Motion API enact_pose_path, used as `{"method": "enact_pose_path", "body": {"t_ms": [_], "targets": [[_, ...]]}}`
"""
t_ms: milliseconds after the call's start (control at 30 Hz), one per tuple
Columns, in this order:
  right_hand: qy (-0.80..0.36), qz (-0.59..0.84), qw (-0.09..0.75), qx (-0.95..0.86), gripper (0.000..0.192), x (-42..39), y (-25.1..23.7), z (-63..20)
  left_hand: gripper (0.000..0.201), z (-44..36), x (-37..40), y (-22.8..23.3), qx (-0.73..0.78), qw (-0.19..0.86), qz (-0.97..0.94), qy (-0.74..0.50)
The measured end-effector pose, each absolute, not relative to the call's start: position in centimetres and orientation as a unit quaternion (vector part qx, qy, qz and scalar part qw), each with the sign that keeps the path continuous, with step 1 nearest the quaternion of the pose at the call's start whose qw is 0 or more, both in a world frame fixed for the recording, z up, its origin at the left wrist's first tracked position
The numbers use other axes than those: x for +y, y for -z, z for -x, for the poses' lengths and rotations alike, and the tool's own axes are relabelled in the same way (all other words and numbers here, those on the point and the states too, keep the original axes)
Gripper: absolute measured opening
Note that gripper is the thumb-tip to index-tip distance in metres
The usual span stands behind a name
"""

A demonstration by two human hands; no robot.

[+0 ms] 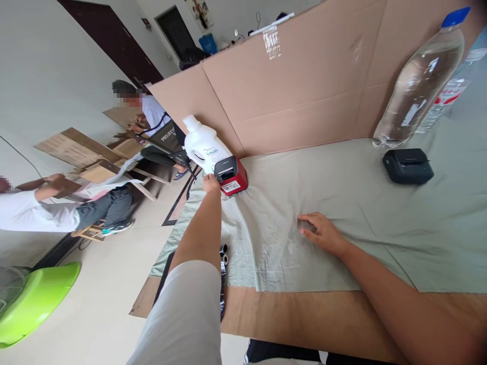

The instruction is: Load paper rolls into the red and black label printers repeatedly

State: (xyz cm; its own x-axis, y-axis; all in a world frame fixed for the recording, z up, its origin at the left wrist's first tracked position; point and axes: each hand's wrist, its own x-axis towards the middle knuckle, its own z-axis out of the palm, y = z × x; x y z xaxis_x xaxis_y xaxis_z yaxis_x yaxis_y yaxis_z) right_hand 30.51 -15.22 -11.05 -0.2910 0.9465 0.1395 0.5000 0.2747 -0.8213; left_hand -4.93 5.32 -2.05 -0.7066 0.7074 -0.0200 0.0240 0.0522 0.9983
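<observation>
My left hand (211, 183) is stretched out to the far left of the table, its fingers curled against the left side of a small red and black box-shaped printer (236, 177). This printer has a slot in its dark face and a white label below; my fingertips are partly hidden. Right behind it stands a white jug-like detergent bottle (207, 144) with a handle. Over the grey-green cloth (274, 218) hovers or rests my right hand (318, 233), thumb and fingers apart, with nothing in it.
A black slotted device (408, 166) lies at the right, before a large blue-capped water bottle (424, 76) and a smaller bottle (451, 94). Cardboard (304, 86) walls the back. Dark rolls (223, 258) lie beside my left forearm. Two people sit at the left.
</observation>
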Motion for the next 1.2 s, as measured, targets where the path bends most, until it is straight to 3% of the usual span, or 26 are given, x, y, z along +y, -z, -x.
{"method": "enact_pose_path", "body": {"t_ms": [167,333,400,500,600,733,867,933,1067,1200], "targets": [[-0.402,0.451,0.301,-0.738,0.042,-15.4,10.3,-30.6,0.01,-1.9,0.8,3.3,0.642,0.122,-0.397,-0.644],[-0.572,0.391,0.291,-0.659,0.047,-16.4,10.6,-30.1,0.011,-12.3,-7.8,8.9,0.498,0.39,-0.434,-0.641],[-0.589,0.386,0.306,-0.641,0.049,-16.5,10.7,-29.8,0.014,-14.4,-10.5,10.7,0.492,0.435,-0.422,-0.625],[-0.493,0.449,0.348,-0.659,0.043,-15.1,10.1,-31.0,0.017,-14.8,-12.7,11.8,0.501,0.446,-0.42,-0.612],[-0.236,0.572,0.36,-0.699,0.033,-12.0,7.8,-35.3,0.019,-14.0,-12.6,11.7,0.509,0.466,-0.409,-0.597],[0.023,0.753,0.274,-0.598,0.043,-7.8,4.5,-44.5,0.018,-13.8,-12.2,11.2,0.502,0.503,-0.436,-0.552],[-0.011,0.872,0.156,-0.463,0.088,-6.0,4.2,-51.4,0.018,-14.0,-12.4,11.1,0.503,0.508,-0.472,-0.516],[-0.065,0.891,0.128,-0.431,0.099,-6.3,5.1,-52.6,0.018,-14.0,-12.5,11.2,0.502,0.505,-0.486,-0.507],[-0.063,0.888,0.143,-0.432,0.095,-7.7,6.8,-51.6,0.018,-13.8,-12.4,11.2,0.5,0.497,-0.509,-0.493],[-0.083,0.851,0.222,-0.468,0.088,-9.2,6.9,-48.2,0.022,-13.8,-12.7,11.0,0.489,0.49,-0.526,-0.495]]}}
